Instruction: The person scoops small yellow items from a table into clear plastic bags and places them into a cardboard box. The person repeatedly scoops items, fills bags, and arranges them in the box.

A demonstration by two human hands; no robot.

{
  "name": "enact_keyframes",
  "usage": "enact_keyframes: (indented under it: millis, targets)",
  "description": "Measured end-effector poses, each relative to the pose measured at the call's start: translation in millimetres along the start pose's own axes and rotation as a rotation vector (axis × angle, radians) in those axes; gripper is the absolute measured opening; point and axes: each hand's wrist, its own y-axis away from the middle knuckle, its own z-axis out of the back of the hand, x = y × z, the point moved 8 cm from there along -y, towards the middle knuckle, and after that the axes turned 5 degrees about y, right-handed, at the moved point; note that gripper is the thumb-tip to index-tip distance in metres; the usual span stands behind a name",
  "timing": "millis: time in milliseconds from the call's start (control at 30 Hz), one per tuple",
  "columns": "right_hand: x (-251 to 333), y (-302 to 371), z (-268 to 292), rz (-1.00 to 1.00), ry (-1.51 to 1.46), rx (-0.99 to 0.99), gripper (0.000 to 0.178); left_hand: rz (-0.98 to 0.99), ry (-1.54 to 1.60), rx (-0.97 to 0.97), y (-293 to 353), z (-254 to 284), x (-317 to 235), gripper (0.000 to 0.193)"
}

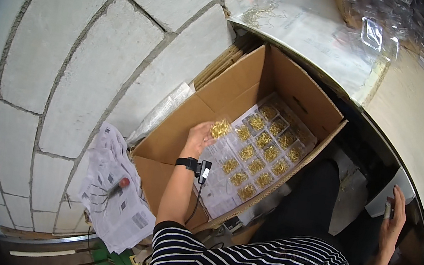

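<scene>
My left hand (201,136) grips a small clear plastic box of gold-coloured wire pieces (220,129) inside an open cardboard carton (227,88). Below and to the right of it, several similar clear boxes (256,165) of gold pieces stand in rows on printed paper (218,196) in the carton. The exact shape of the gold pieces is too small to tell. At the far right, my right hand (395,217) is apart from the carton, beside the table's edge. Its fingers are stretched out and it holds nothing visible. A grey band wraps one finger.
A pale table (343,59) curves along the upper right, bearing loose gold wire pieces (259,14) and a heap of clear plastic boxes (389,27). A grey block wall (109,51) rises on the left. Printed sheets (117,200) with a red-topped object (124,182) lie left of the carton.
</scene>
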Motion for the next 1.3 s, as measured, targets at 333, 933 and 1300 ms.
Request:
enact_keyframes:
  millis: [333,933,1300]
  targets:
    - [46.2,-13.6,-35.1,0.05,0.235,0.2,0.047,0.153,0.39,-0.392,-79.0,67.6,164.7,0.03]
    - [-155.5,-87.0,179.4,-0.157,0.321,-0.378,0.043,-0.109,-0.95,-0.064,-123.3,-101.6,57.7,0.047]
    - [-496.2,-125.7,330.4,-0.706,0.513,-0.405,0.064,-0.355,-0.897,-0.157,-54.3,-116.8,-45.3,0.025]
